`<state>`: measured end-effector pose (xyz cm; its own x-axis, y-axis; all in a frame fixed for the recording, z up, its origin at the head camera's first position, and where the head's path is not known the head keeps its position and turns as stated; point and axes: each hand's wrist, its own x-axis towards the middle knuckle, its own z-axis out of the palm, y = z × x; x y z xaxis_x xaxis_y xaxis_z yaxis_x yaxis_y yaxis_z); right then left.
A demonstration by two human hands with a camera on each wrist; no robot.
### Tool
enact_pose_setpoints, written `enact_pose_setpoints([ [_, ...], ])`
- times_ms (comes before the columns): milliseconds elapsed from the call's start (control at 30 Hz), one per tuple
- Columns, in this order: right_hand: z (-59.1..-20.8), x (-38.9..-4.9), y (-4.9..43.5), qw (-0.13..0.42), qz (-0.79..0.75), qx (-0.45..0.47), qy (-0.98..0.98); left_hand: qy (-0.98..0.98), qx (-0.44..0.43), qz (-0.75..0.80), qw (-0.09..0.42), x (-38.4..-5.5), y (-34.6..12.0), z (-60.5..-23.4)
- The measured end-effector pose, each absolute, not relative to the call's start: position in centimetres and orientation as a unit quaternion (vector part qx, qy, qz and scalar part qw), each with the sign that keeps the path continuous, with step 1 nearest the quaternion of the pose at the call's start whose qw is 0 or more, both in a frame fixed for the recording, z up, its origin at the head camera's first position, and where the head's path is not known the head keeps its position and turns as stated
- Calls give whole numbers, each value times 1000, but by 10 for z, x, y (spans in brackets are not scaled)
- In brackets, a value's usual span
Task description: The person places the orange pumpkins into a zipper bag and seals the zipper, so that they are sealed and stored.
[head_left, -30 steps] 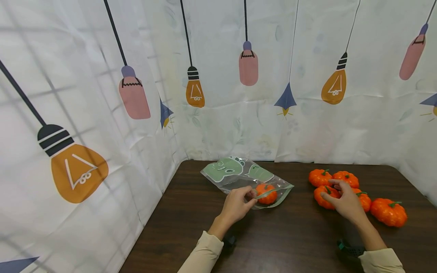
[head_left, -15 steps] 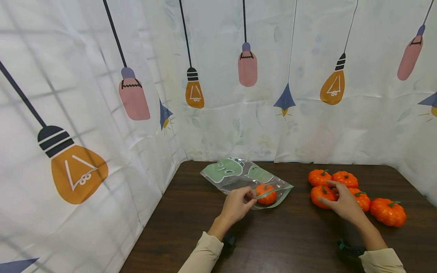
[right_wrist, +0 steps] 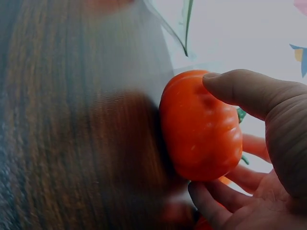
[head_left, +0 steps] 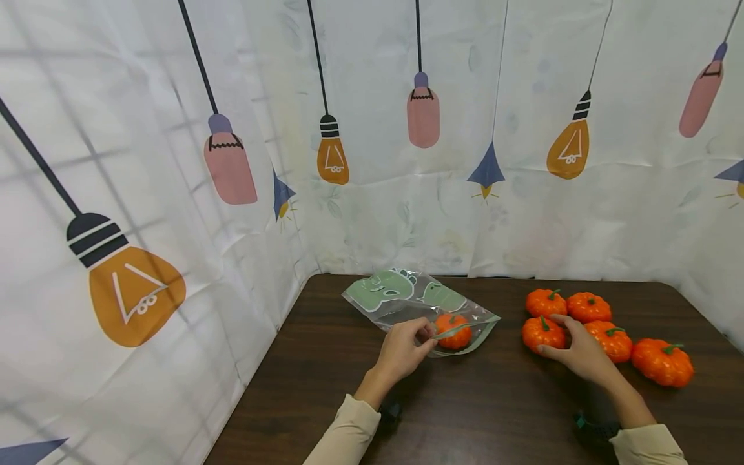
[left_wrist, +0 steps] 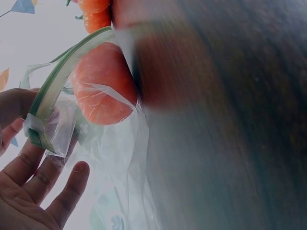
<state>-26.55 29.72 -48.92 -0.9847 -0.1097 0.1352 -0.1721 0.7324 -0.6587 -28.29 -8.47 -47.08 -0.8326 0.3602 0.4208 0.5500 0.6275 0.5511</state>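
Observation:
My left hand [head_left: 402, 349] pinches the green-edged mouth of a clear zip bag [head_left: 401, 310] with green printed figures. Inside the bag, near its opening, lies one small orange pumpkin [head_left: 453, 331]. In the left wrist view the bag's zip strip [left_wrist: 53, 88] arches up from between thumb and finger, and the bagged pumpkin [left_wrist: 103, 84] shows through the plastic. On the right, my right hand [head_left: 584, 352] holds another orange pumpkin [head_left: 543, 334] from its right side. The right wrist view has the thumb on one side of this pumpkin [right_wrist: 199, 127] and fingers at the other.
Several more orange pumpkins with green stems, among them a front right one [head_left: 662, 363], sit close beside and behind my right hand. The dark wooden table [head_left: 482, 413] meets a white curtain [head_left: 372, 219] printed with lamps at the back and left.
The pumpkin at my right hand has shifted a little left, away from its neighbours, and the right hand has moved left with it. My left hand and the bag have stayed in place.

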Motion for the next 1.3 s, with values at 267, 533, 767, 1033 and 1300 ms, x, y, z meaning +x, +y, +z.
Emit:
enact_pose_setpoints([
  [267,-495,-268,296,32,358,73,-930,-892,-251,-351,132,-283,-85,-471],
  [533,-494,-265,295,18,367,76,-927,-896,-246,-349,126,-284,-85,-471],
  [767,-493,-265,297,14,375,91,-923,-894,-248,-351,128,-284,-85,-472],
  [1033,-494,-266,298,19,378,97,-920,-890,-249,-359,128,-285,-86,-472],
  [1300,-495,-265,297,13,379,87,-921,-891,-249,-354,133,-284,-86,-472],
])
